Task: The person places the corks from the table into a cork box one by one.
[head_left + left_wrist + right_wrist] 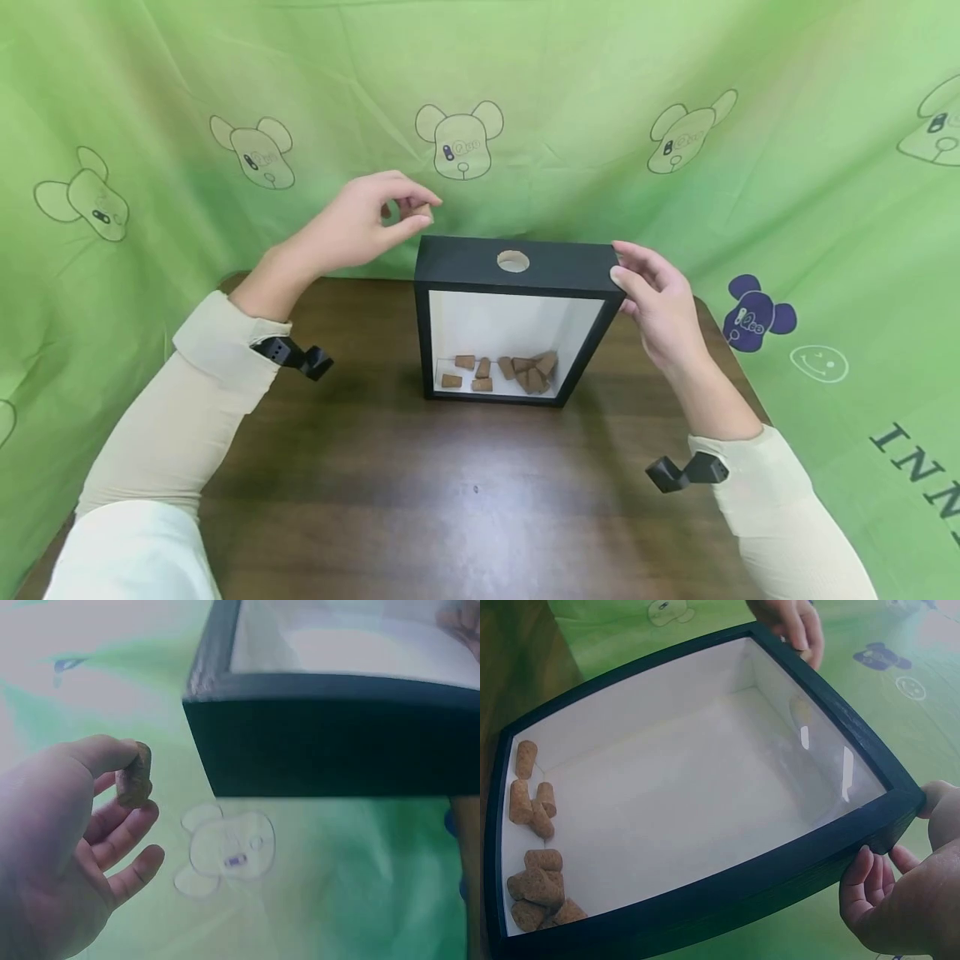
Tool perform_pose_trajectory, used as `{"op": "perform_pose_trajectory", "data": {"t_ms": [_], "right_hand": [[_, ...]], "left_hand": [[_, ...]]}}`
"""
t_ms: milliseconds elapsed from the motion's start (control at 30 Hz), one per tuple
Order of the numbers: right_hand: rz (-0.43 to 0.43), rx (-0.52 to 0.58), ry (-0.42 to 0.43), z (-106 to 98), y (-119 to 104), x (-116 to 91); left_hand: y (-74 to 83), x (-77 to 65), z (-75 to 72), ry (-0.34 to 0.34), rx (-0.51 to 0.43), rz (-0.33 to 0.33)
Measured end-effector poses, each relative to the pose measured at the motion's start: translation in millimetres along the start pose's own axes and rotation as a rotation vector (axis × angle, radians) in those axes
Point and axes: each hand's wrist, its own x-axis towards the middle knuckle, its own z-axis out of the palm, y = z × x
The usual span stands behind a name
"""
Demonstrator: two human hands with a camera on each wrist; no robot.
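Note:
A black-framed display box (517, 265) with a clear front stands upright on the table, a round hole (513, 262) in its top. Several cork stoppers (531, 375) lie at the bottom inside, most of them heaped toward the right. Just above and left of the box's top left corner, my left hand (367, 218) pinches one cork (135, 776) between thumb and fingers, apart from the frame. My right hand (660, 304) grips the top right corner of the box, thumb in front and fingers behind, as the right wrist view also shows.
The dark brown wooden table (450, 492) reaches from the box toward me. Behind and at both sides hangs a green cloth (570, 50) printed with bear heads. A small black camera sits on each wrist (292, 354).

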Motion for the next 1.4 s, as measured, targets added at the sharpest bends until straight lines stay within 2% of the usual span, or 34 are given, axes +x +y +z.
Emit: {"op": "perform_pose_trajectory", "data": {"t_ms": [200,400,633,867,1067,1400], "right_hand": [[-0.007,0.007,-0.002,0.8,0.1,2.2],[-0.008,0.004,-0.001,0.7,-0.5,3.1],[-0.005,0.007,0.001,-1.1,-1.2,2.6],[-0.007,0.003,0.007,-2.0,-1.5,2.7],[-0.009,0.003,0.009,-1.9,-1.5,2.8],[-0.010,0.001,0.008,-2.7,-2.5,2.6]], "left_hand": [[15.5,14.1,5.2,-0.022,-0.059,0.020],[25.8,22.9,12.6,0.000,-0.129,0.037],[35.1,32.3,27.7,-0.010,-0.197,0.060],[38.6,41.3,45.9,-0.014,-0.278,0.110],[39.0,47.0,55.6,-0.038,-0.319,0.135],[35.7,48.0,64.9,-0.105,-0.311,0.114]]}}
